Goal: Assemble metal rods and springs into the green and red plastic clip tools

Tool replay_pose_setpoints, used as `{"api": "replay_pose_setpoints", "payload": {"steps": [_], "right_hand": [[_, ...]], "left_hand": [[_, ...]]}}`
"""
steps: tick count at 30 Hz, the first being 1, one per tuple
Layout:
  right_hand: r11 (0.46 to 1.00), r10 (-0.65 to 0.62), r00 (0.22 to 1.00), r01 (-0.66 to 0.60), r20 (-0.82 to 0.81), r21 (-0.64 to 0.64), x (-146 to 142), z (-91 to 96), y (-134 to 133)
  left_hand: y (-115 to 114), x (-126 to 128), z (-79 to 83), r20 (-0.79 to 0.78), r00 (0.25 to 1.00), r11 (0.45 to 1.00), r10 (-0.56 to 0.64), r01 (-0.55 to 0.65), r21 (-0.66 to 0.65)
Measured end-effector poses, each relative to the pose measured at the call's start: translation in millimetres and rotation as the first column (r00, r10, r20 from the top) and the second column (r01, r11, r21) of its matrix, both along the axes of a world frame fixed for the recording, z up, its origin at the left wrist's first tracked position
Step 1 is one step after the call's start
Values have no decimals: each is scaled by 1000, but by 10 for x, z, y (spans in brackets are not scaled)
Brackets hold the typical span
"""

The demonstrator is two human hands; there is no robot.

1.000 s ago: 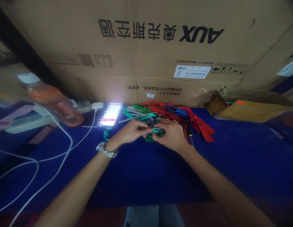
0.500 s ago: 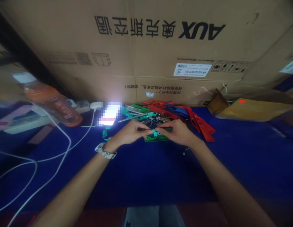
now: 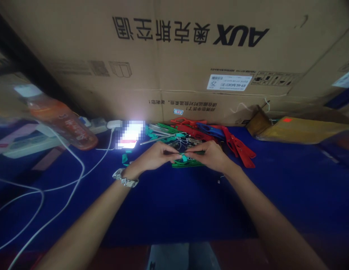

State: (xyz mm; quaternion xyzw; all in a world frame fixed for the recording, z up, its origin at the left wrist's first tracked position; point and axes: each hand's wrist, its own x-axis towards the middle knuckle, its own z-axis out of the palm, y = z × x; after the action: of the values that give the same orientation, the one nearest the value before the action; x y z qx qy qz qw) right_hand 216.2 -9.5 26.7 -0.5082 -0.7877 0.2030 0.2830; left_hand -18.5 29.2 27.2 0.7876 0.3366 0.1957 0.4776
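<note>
Blue cloth [image 3: 174, 210] covers the table, and both hands meet at the centre of the frame. The left hand [image 3: 154, 157], with a metal watch [image 3: 125, 179] on its wrist, and the right hand [image 3: 211, 155] each pinch one end of a green clip [image 3: 190, 163]. Their fingertips nearly touch over it, and the clip sits low, at or just above the cloth. A small teal piece [image 3: 183, 158] shows between the fingertips; whether it is part of the clip is too blurred to tell.

Just above the hands lies a pile of clips [image 3: 191, 132] in red, blue and green, with two red clips [image 3: 239, 148] spread toward the right. A glowing phone [image 3: 131, 134] lies left of the pile. An orange bottle [image 3: 62, 123] lies tilted at the far left, over a power strip [image 3: 25, 146], and white cables [image 3: 75, 176] loop across the lower left. A big cardboard box [image 3: 191, 71] fills the top of the frame.
</note>
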Motion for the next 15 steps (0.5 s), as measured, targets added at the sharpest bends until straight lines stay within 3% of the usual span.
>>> {"api": "replay_pose_setpoints", "payload": {"steps": [4,10,15], "right_hand": [[994,45,997,-50,61,97,-57,-20,-16],[993,58,992,-68,108,93,-124,-56,6],[932,-110,984,53,142,358,-99,75,-89]], "left_hand": [[26,-7,-11,-16,999,998,48,-48,28],[54,-29,-30,-86,992,995,94,-96,-13],[56,-58,-15,-133,976,983,174,-180,-29]]}}
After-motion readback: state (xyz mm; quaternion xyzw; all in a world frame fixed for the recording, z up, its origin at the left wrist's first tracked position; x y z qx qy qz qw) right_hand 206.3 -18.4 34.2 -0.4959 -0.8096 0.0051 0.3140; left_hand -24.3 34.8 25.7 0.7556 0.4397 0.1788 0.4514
